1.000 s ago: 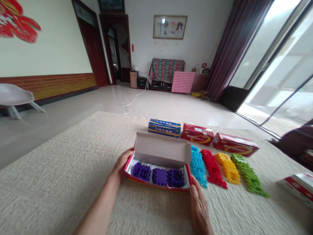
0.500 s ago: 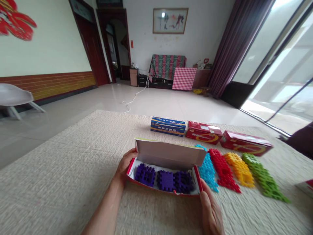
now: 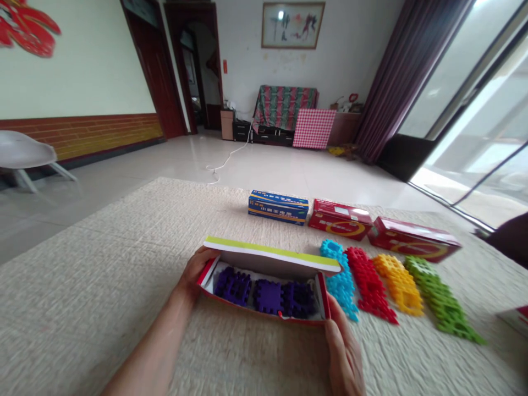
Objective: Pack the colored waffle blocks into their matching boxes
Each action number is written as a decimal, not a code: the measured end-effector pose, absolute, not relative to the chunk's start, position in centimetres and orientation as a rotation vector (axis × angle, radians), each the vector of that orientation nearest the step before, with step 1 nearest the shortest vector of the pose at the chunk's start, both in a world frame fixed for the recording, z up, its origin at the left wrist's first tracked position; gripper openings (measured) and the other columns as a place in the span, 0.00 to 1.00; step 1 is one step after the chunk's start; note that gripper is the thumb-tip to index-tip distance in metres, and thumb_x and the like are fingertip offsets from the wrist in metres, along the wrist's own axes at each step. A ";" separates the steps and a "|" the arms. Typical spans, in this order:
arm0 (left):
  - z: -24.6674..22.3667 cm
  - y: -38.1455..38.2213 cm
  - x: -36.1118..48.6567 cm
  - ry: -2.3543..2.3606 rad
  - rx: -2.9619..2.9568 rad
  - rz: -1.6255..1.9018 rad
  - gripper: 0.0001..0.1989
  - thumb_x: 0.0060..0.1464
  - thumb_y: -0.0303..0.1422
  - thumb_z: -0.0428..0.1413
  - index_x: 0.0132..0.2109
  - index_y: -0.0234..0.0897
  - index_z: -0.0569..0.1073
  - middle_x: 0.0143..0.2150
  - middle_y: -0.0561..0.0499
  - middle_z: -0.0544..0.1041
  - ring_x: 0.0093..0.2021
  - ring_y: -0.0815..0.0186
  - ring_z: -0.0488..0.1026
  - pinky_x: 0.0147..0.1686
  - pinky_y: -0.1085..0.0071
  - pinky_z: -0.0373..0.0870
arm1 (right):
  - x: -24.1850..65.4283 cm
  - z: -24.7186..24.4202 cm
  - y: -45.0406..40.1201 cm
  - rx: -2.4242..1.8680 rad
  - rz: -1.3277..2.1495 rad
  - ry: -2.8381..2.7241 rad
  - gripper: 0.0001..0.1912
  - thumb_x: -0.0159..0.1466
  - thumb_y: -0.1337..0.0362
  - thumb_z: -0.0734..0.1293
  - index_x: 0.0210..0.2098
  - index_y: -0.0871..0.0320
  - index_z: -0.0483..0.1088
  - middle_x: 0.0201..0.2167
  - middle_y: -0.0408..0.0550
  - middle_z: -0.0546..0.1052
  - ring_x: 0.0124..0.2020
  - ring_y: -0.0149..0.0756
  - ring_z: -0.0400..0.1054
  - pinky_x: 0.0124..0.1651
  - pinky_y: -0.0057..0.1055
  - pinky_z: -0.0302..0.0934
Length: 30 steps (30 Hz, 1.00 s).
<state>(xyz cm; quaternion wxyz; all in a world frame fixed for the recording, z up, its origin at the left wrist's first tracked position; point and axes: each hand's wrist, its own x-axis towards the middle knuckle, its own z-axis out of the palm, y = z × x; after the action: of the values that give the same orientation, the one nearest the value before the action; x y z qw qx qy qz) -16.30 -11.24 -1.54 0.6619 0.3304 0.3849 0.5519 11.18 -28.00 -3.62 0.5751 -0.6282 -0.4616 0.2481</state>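
Observation:
Between my two hands is a long red cardboard box (image 3: 264, 314) whose lid stands partly raised at the far side, showing a yellow-green edge. Inside lie several purple interlocking plastic pieces (image 3: 268, 296) on a pale lining. My left hand (image 3: 194, 275) grips the box's left end, and my right hand (image 3: 343, 341) is closed on its right end, thumb on the near corner. Right of the box, rows of interlocking pieces lie on the cloth: light blue (image 3: 340, 280), red (image 3: 370, 286), yellow (image 3: 399, 283) and green (image 3: 443, 300).
A blue box (image 3: 278, 208) and two closed red boxes (image 3: 339, 219) stand in a line behind the pieces. Another box (image 3: 515, 319) shows partly at the right edge. A textured beige cover (image 3: 103, 247) lies beneath everything. A white chair (image 3: 25, 151) stands at far left.
The box has shifted slightly left in view, held by both hands. Its lid has tipped toward me, so its yellow-green edge now shows broadly. The camera view has moved a little.

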 end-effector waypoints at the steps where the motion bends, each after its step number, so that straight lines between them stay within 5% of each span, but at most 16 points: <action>1: -1.5 -11.2 -16.2 0.847 0.739 1.256 0.13 0.41 0.28 0.62 0.38 0.37 0.78 0.33 0.52 0.81 0.35 0.59 0.78 0.34 0.68 0.71 | 11.2 -3.5 -27.9 -1.471 0.588 -1.074 0.29 0.64 0.47 0.59 0.60 0.53 0.65 0.61 0.48 0.67 0.62 0.49 0.59 0.61 0.43 0.58; 5: -1.1 -11.4 -15.5 0.719 0.725 1.264 0.05 0.42 0.32 0.60 0.31 0.39 0.76 0.37 0.51 0.79 0.40 0.57 0.76 0.43 0.61 0.72 | 11.4 -3.3 -27.6 -1.512 0.576 -1.009 0.30 0.62 0.45 0.60 0.56 0.55 0.69 0.57 0.49 0.72 0.59 0.50 0.63 0.58 0.43 0.61; 20: -1.0 -12.2 -15.9 0.680 0.829 1.243 0.04 0.43 0.30 0.55 0.29 0.37 0.74 0.43 0.47 0.78 0.45 0.52 0.75 0.45 0.57 0.70 | 11.4 -3.3 -27.6 -1.478 0.512 -1.062 0.27 0.63 0.46 0.59 0.53 0.55 0.71 0.52 0.51 0.75 0.56 0.49 0.66 0.55 0.43 0.62; 27: -1.3 -12.0 -15.9 0.693 0.840 1.155 0.04 0.44 0.32 0.56 0.30 0.39 0.74 0.44 0.51 0.78 0.45 0.53 0.74 0.45 0.59 0.69 | 9.9 -3.3 -27.8 -1.313 0.501 -0.947 0.33 0.63 0.50 0.62 0.66 0.48 0.51 0.66 0.50 0.58 0.62 0.51 0.58 0.58 0.45 0.59; 30: -1.5 -11.8 -15.8 0.659 0.860 1.121 0.04 0.43 0.32 0.56 0.30 0.39 0.74 0.44 0.50 0.78 0.45 0.53 0.74 0.45 0.59 0.69 | 9.5 -2.4 -27.3 -1.324 0.447 -0.916 0.34 0.62 0.49 0.62 0.65 0.49 0.52 0.66 0.52 0.57 0.63 0.55 0.56 0.57 0.47 0.59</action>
<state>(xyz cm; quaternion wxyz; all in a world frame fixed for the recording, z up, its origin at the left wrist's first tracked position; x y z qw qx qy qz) -15.82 -11.82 -1.49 0.7113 0.3877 0.2973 0.5053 9.54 -27.32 -2.39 0.6707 -0.5877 -0.4066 0.1986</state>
